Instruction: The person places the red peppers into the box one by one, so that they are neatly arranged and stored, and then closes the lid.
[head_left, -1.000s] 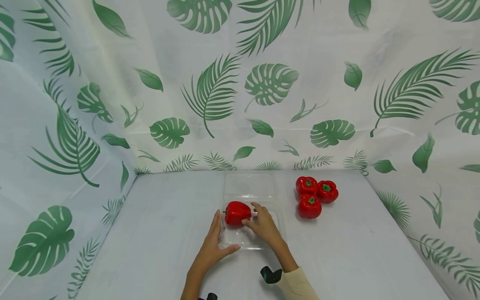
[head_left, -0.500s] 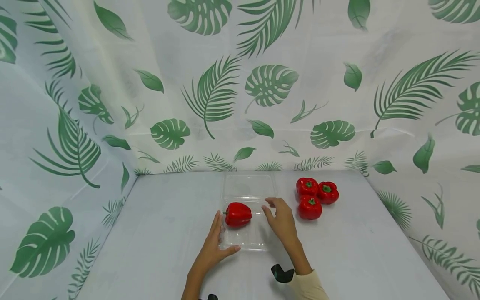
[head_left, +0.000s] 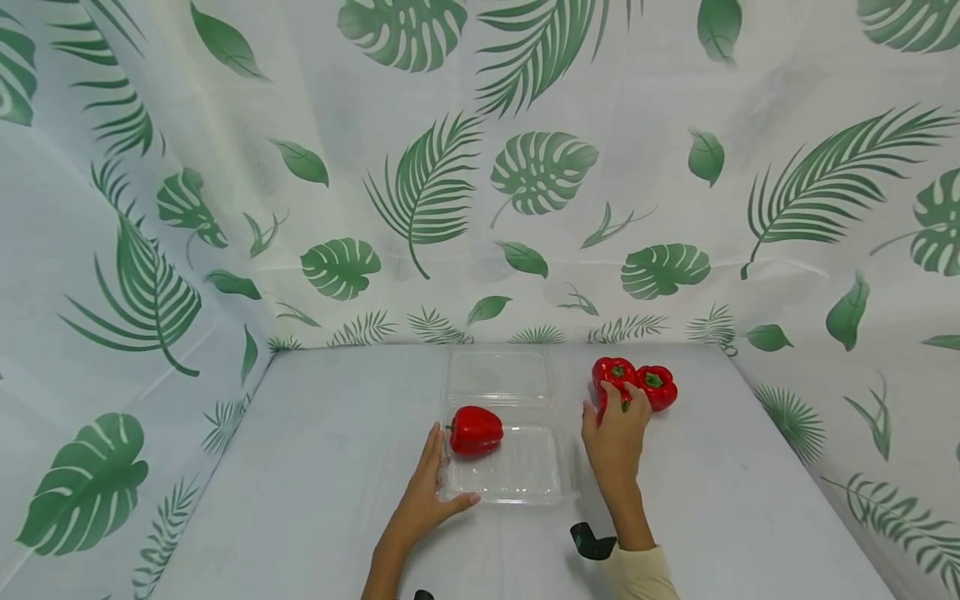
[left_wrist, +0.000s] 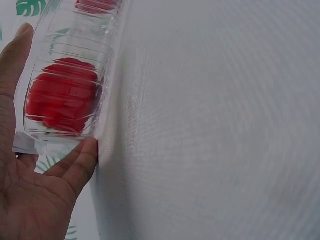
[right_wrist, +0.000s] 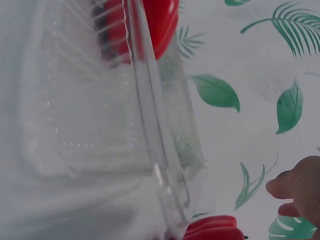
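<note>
A clear plastic clamshell box lies with its lid folded back. One red bell pepper rests on its side inside, at the back left, stem pointing left. My left hand rests against the box, fingers straight along the left side and thumb at the front edge; the left wrist view shows these fingers at its wall. Over the nearest of three other red peppers, my right hand reaches with fingers spread and slightly bent, hiding most of that pepper.
Behind the right hand sit two more red bell peppers, one at the back left and one to the right. A white-covered table meets leaf-printed cloth walls at the back and sides.
My right hand has let go of the pepper in the box and moved right to the group of peppers. The left hand has stayed at the box.
</note>
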